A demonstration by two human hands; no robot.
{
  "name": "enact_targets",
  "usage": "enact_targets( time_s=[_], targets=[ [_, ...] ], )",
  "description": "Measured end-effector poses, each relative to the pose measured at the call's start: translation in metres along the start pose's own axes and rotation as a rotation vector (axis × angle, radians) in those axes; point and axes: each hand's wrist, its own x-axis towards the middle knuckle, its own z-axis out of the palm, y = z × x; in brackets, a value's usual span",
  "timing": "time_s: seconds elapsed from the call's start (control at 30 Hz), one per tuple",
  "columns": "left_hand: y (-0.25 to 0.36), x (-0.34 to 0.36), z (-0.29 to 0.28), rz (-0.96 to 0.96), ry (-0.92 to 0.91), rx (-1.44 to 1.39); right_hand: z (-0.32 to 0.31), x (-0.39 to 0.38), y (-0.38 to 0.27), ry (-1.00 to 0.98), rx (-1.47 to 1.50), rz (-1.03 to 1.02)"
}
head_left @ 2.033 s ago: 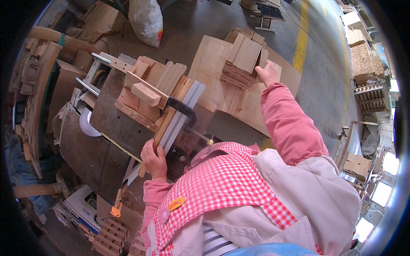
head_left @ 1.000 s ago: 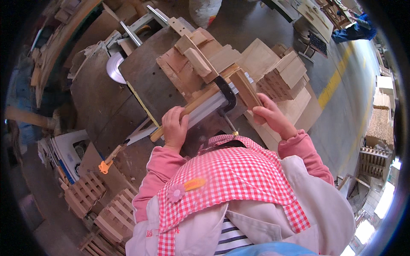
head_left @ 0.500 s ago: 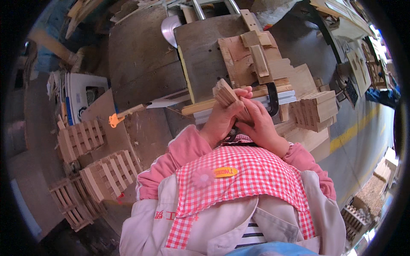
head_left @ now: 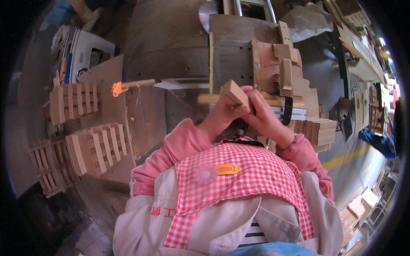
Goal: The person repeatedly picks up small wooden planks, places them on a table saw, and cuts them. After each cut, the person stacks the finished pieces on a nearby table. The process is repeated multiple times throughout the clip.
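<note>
In front of my chest, both hands are closed round a small bundle of thin wooden strips (head_left: 235, 94). My left hand (head_left: 222, 116) grips it from the left side, the thumb lying along its lower part. From the right, my right hand (head_left: 264, 114) wraps over the bundle's lower right end, and some of its fingers are hidden. The strips sit tilted, with their upper end pointing up and left. Just beyond the hands run a pale wooden bar (head_left: 207, 99) and a grey metal rail (head_left: 294, 113), with a black clamp (head_left: 288, 109) across them.
A round saw blade (head_left: 206, 16) rises from the metal saw table (head_left: 171, 42). Wooden blocks (head_left: 285, 77) form a jig at its right. Stacked wood pieces (head_left: 318, 131) lie nearer me. Slatted wooden stacks (head_left: 100, 147) and an orange-ended stick (head_left: 117, 88) are on the left.
The view has swung, so the saw table and jig appear farther right. Between my hands the bundle has turned and leans more to the left, with both hands still holding it.
</note>
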Motion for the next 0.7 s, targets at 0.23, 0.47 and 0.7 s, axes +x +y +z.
enact_targets(
  time_s=[0.23, 0.47, 0.7],
  targets=[
    [-0.004, -0.049, -0.049, -0.215, 0.295, 0.040, 0.007, 0.087, 0.058, -0.165, -0.495, -0.008],
    [-0.003, -0.079, -0.076, -0.183, 0.509, -0.076, 0.039, 0.109, 0.084, -0.262, -0.732, -0.022],
    [-0.003, -0.094, -0.091, -0.241, 0.550, -0.050, 0.033, 0.107, 0.081, -0.435, -0.733, 0.083]
  ],
)
